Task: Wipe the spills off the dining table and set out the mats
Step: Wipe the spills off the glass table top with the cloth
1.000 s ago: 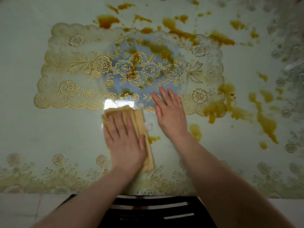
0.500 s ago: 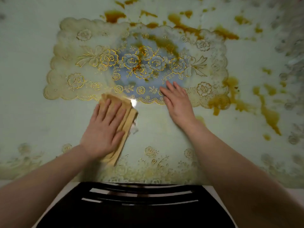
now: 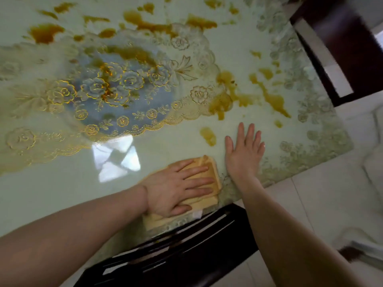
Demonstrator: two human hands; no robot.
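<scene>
My left hand [image 3: 176,189] lies flat on a folded yellow cloth [image 3: 209,172], pressing it onto the pale glass table [image 3: 51,193] near the front edge. My right hand [image 3: 244,150] rests flat on the table just right of the cloth, fingers spread, holding nothing. A gold-and-clear lace mat [image 3: 99,94] with roses lies across the table's middle, stained with brown spills. More brown spills [image 3: 271,98] spread right of the mat, a small one [image 3: 208,135] sits just left of my right hand, and others [image 3: 149,19] lie beyond the mat.
A dark wooden chair back [image 3: 176,249] stands against the near table edge, below my hands. Another dark chair [image 3: 339,44] stands at the table's right end. White tiled floor [image 3: 331,204] shows to the right. A bright window reflection [image 3: 116,158] lies on the glass.
My left hand has slid the cloth rightward along the front edge. My right hand has left the mat's edge and now lies on the table further right. The view has swung right.
</scene>
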